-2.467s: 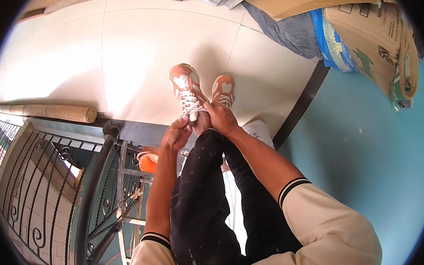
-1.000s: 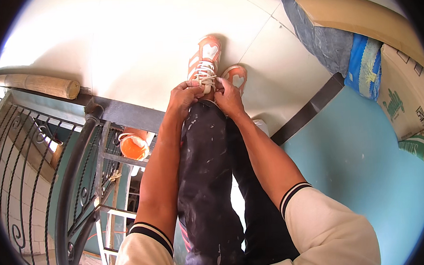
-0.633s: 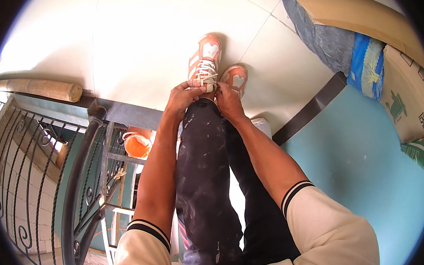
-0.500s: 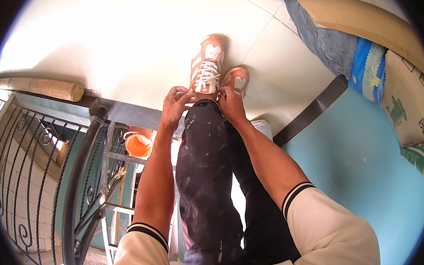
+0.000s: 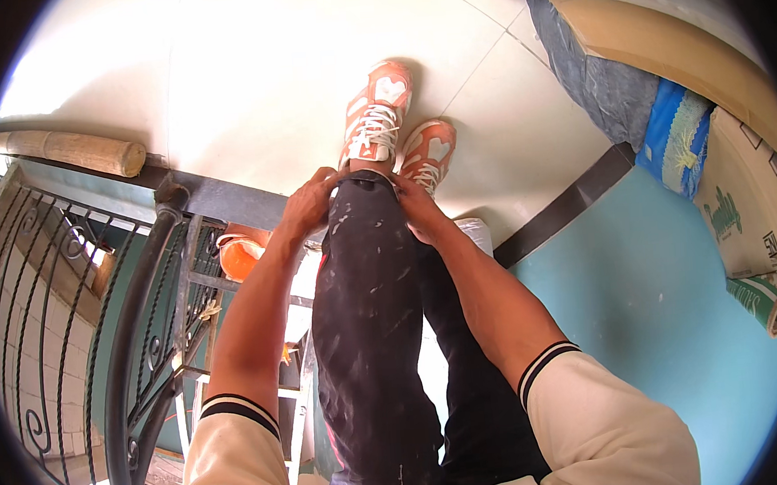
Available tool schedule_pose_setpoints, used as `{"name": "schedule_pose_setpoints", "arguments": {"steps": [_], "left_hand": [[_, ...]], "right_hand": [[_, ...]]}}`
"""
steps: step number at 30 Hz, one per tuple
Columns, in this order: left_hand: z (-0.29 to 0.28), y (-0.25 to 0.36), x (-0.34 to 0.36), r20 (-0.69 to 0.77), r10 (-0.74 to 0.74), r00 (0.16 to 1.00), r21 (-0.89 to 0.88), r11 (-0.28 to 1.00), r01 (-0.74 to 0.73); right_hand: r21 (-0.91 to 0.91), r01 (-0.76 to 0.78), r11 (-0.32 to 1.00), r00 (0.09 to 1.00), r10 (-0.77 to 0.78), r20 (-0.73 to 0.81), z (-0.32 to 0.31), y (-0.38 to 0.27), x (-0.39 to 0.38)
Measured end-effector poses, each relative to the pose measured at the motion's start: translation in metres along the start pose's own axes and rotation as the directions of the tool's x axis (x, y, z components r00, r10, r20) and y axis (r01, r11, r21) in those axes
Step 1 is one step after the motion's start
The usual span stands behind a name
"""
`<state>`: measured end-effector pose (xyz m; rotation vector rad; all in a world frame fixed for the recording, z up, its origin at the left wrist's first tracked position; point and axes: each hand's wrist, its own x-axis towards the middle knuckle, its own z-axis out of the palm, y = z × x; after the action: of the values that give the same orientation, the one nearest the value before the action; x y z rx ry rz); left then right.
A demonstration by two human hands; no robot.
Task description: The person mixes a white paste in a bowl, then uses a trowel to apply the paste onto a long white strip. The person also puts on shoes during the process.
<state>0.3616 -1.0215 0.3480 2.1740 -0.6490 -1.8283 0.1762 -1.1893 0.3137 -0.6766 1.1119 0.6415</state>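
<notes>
Both of my hands are at the bottom of one leg of my black, paint-spotted trousers (image 5: 370,306), one on each side of the cuff. My left hand (image 5: 312,203) is closed on the left edge of the cuff. On the opposite edge my right hand (image 5: 417,207) is closed too, its fingertips partly hidden behind the cloth. Just beyond the cuff is an orange and white sneaker (image 5: 375,119) with tied white laces. A matching sneaker (image 5: 428,154) stands to its right, slightly nearer, partly covered by my right hand.
Pale floor tiles (image 5: 263,81) spread ahead, ending at a dark edge (image 5: 226,197). Beyond it on the left are a black metal railing (image 5: 136,338), a bamboo pole (image 5: 76,152), a ladder (image 5: 187,290) and an orange bucket (image 5: 241,259). Right: a blue wall (image 5: 660,315) and cardboard (image 5: 733,204).
My hands have drawn slightly nearer along the trouser leg, away from the shoe. The cuff has come back with them, and more of the right sneaker shows.
</notes>
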Motion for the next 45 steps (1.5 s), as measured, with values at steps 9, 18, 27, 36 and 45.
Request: {"name": "schedule_pose_setpoints", "arguments": {"steps": [9, 18, 27, 36, 45], "left_hand": [[0.007, -0.034, 0.027, 0.145, 0.094, 0.985, 0.164, 0.979, -0.118], [-0.015, -0.022, 0.024, 0.358, 0.018, 0.933, 0.388, 0.906, -0.167], [-0.017, -0.05, 0.03, 0.42, 0.035, 0.907, 0.368, 0.907, -0.205], [0.039, -0.106, 0.033, -0.01, 0.008, 1.0, 0.128, 0.992, -0.007], [0.049, -0.102, 0.039, 0.014, -0.133, 0.991, 0.34, 0.933, 0.121]], "right_hand": [[-0.947, 0.14, 0.289, 0.98, -0.179, 0.09, 0.007, -0.026, -0.005], [-0.895, 0.203, 0.397, 0.965, 0.073, 0.252, -0.002, -0.057, -0.008], [-0.897, 0.132, 0.422, 0.982, 0.071, 0.178, 0.0, -0.027, -0.007], [-0.972, 0.221, -0.082, 0.947, -0.221, 0.234, 0.024, -0.003, -0.008], [-0.973, 0.131, -0.189, 0.985, -0.086, 0.15, 0.033, -0.014, -0.009]]}}
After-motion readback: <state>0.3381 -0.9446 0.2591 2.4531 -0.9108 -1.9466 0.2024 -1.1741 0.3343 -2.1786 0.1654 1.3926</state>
